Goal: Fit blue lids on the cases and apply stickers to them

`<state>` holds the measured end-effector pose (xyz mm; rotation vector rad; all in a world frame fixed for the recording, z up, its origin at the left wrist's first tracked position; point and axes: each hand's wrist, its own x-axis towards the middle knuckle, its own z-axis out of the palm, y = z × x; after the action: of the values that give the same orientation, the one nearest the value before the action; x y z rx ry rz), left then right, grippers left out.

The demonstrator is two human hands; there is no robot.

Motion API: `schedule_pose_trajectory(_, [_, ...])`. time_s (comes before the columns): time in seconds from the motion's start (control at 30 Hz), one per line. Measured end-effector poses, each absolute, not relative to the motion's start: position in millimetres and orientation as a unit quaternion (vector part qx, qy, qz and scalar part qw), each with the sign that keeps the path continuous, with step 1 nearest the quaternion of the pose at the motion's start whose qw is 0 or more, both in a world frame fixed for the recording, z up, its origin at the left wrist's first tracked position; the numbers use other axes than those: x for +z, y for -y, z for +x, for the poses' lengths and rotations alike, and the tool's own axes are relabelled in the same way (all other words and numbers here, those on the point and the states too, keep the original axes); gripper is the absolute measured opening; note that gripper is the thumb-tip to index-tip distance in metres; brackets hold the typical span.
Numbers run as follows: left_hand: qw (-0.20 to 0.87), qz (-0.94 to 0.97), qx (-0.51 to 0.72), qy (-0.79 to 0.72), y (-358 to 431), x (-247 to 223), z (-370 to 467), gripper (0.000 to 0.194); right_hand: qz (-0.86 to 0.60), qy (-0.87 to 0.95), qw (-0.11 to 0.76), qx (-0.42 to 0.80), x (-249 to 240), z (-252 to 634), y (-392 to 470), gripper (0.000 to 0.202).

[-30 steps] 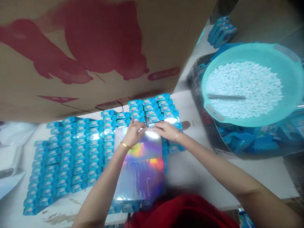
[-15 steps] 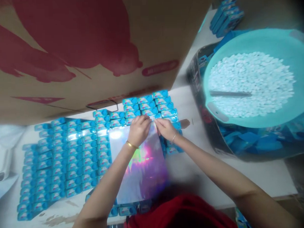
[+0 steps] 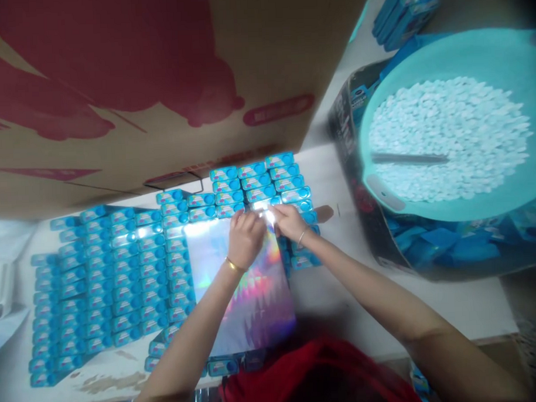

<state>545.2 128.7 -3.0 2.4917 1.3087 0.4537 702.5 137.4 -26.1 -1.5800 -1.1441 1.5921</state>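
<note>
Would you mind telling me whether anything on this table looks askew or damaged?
Mildly, yes. The holographic sheet lies slightly tilted over the rows of blue tins, where the left hand and right hand pinch its far edge. The white tabletop shows brown scuffs near its front edge.

Counts by kind: two hands, left hand (image 3: 244, 240) and right hand (image 3: 288, 222); one holographic sheet (image 3: 245, 295); one cardboard box (image 3: 158, 87) along the table's far edge; one teal basin (image 3: 450, 124) of white tablets (far too many to count); blue tins (image 3: 121, 276) in rows, well over a hundred, exact number indeterminable; one table (image 3: 430, 301)
</note>
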Motion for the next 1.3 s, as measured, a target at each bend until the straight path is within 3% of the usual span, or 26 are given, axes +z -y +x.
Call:
schedule_pose_trajectory(0.13, [0.174, 0.860, 0.165, -0.451, -106.8, 7.0, 543.7, 0.017, -0.602, 0.444, 0.298, 0.593, -33.1, 704.6, -135.2, 0.051])
schedule_pose_trajectory(0.3, [0.318, 0.797, 0.239, -0.454, -80.0, 43.5, 538.5, 0.003, -0.611, 0.478, 0.268, 0.571, -33.8, 707.0, -135.8, 0.051])
schedule_pose_trajectory(0.47, [0.456, 0.505, 0.437, -0.589, -96.8, 63.5, 544.3, 0.016, -0.597, 0.551, 0.407, 0.418, -15.6, 714.5, -131.1, 0.046])
schedule_pose_trajectory(0.6, [0.523, 0.383, 0.464, -0.604, -121.8, 53.8, 557.2, 0.021, -0.576, 0.461, 0.430, 0.521, 5.6, 724.9, -118.5, 0.065])
schedule_pose_trajectory(0.8, [0.561, 0.331, 0.442, -0.617, -138.0, 32.7, 572.2, 0.021, -0.590, 0.380, 0.427, 0.571, 18.5, 733.7, -114.7, 0.035])
schedule_pose_trajectory(1.13, [0.571, 0.347, 0.435, -0.603, -189.2, 8.1, 609.3, 0.022, -0.604, 0.314, 0.495, 0.541, -1.9, 760.9, -166.2, 0.025])
schedule_pose_trajectory(1.3, [0.459, 0.454, 0.430, -0.631, -221.5, -7.6, 621.4, 0.017, -0.593, 0.347, 0.545, 0.481, -16.4, 771.2, -197.1, 0.027])
